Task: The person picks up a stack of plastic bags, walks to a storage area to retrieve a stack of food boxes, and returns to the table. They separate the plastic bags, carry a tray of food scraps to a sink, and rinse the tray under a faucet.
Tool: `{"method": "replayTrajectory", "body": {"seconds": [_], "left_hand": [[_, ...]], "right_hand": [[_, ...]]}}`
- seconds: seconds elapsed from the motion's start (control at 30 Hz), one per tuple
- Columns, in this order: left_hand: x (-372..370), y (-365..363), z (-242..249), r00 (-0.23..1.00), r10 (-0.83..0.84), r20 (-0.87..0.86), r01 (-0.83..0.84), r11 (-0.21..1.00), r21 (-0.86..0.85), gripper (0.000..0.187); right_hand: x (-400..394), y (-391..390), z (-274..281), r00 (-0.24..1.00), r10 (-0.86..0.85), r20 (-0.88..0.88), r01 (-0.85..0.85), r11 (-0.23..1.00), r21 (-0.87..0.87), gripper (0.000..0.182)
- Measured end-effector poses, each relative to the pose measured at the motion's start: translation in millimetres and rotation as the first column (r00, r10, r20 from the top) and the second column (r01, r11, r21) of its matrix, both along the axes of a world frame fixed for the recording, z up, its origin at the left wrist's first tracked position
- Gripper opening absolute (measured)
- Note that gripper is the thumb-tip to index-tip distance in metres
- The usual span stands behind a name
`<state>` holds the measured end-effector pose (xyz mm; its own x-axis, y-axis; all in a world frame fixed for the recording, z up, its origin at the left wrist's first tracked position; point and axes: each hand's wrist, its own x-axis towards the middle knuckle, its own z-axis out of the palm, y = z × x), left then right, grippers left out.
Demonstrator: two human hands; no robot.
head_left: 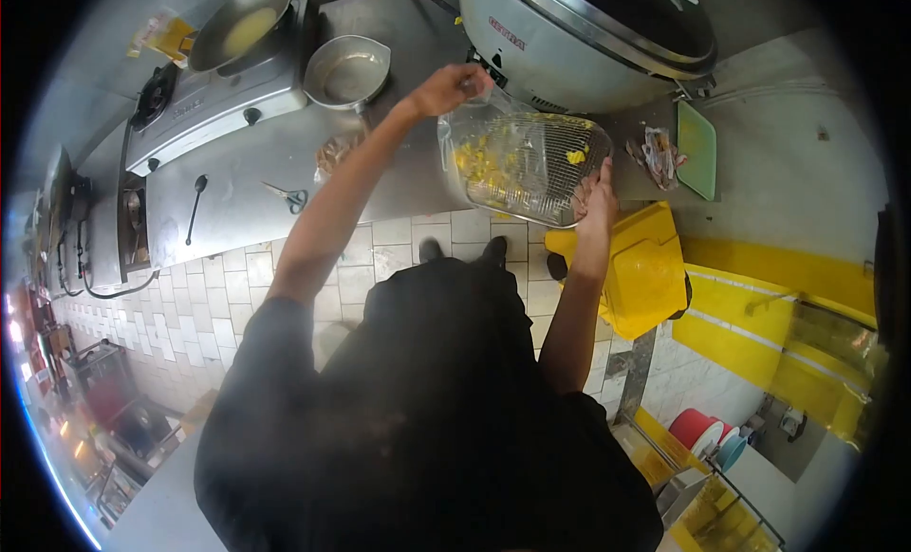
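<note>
My left hand [454, 89] is closed on the top edge of a clear plastic bag [503, 106]. The bag hangs over the left part of a metal wire-rack tray [567, 135], and yellow pieces [482, 165] show in and through it. A single yellow piece [576, 157] lies on the bare wires farther right. My right hand [597, 196] grips the tray's right edge, fingers wrapped over the rim. The tray overlaps the counter's front edge in this view, just below a large rice cooker [541, 54].
A metal pan [347, 73], scissors [287, 195] and a black spoon [196, 209] lie on the steel counter [237, 158]. On the left stands a gas stove with a frying pan [211, 46]. A green tray [696, 149] is at right, above a yellow bin [636, 277].
</note>
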<state>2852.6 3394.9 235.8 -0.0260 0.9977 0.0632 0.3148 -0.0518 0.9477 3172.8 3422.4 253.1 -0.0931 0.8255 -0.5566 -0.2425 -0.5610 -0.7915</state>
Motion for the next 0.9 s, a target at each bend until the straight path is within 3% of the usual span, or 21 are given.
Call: {"method": "replayTrajectory", "body": {"seconds": [0.07,0.17,0.2,0.27,0.33,0.47,0.53,0.57,0.63,0.67,0.73,0.77,0.83,0.9], "left_hand": [[7.7,-10.4,-14.5,1.0,0.013,-0.024,-0.013,1.0,-0.018,0.021],[0.2,-7.6,-22.4,0.993,0.034,0.116,-0.044,0.996,0.084,0.019],[-3.9,-7.6,-19.3,0.997,0.047,0.053,-0.052,0.994,0.096,0.018],[-8.6,-10.7,-12.1,0.998,0.063,-0.012,-0.061,0.992,0.106,0.018],[-8.4,-14.5,-3.9,0.992,0.053,0.111,-0.063,0.994,0.084,0.018],[-7.2,-16.1,8.9,0.987,0.047,0.155,-0.064,0.993,0.103,0.019],[-1.3,-18.5,20.0,0.982,0.085,0.166,-0.095,0.994,0.052,0.017],[-1.8,-17.8,20.4,0.983,0.082,0.165,-0.092,0.994,0.054,0.017],[-1.0,-14.7,16.8,0.986,0.092,0.135,-0.106,0.989,0.099,0.016],[-1.9,-12.0,14.3,0.988,0.071,0.137,-0.086,0.991,0.104,0.016],[-6.4,-9.7,8.5,0.971,0.072,0.228,-0.12,0.971,0.206,0.015],[-8.4,-7.2,10.3,0.971,0.043,0.235,-0.096,0.972,0.216,0.015],[-11.1,-7.9,14.0,0.955,0.166,0.247,-0.201,0.971,0.127,0.016],[-10.6,-7.2,17.0,0.946,0.197,0.258,-0.225,0.971,0.085,0.016]], "right_hand": [[9.5,-3.5,8.9,0.995,0.07,-0.069,-0.069,0.998,0.011,0.052],[13.7,-0.9,35.0,0.972,0.065,-0.224,-0.056,0.997,0.044,0.051],[19.1,-0.6,35.3,0.972,0.066,-0.227,-0.057,0.997,0.047,0.051],[35.4,-0.6,37.6,0.904,0.145,-0.402,-0.11,0.988,0.109,0.051],[46.3,-5.7,43.7,0.903,0.113,-0.414,-0.078,0.992,0.099,0.05],[67.5,-17.0,53.4,0.913,0.09,-0.397,-0.041,0.991,0.13,0.05],[80.4,-28.4,65.7,0.949,-0.081,-0.305,0.115,0.989,0.095,0.049],[104.5,-26.6,59.1,0.948,-0.083,-0.306,0.118,0.988,0.097,0.049],[161.6,-17.3,37.7,0.905,0.116,-0.409,-0.01,0.967,0.253,0.048],[160.1,-22.4,50.5,0.908,0.1,-0.407,0.009,0.966,0.258,0.048],[153.2,-35.9,101.4,0.912,-0.363,-0.191,0.407,0.861,0.304,0.049],[159.0,-32.2,116.6,0.903,-0.385,-0.189,0.428,0.847,0.316,0.049],[174.2,-8.7,136.7,0.917,-0.398,0.031,0.352,0.841,0.411,0.051],[220.0,44.4,125.6,0.94,-0.275,0.2,0.132,0.837,0.531,0.05]]}}
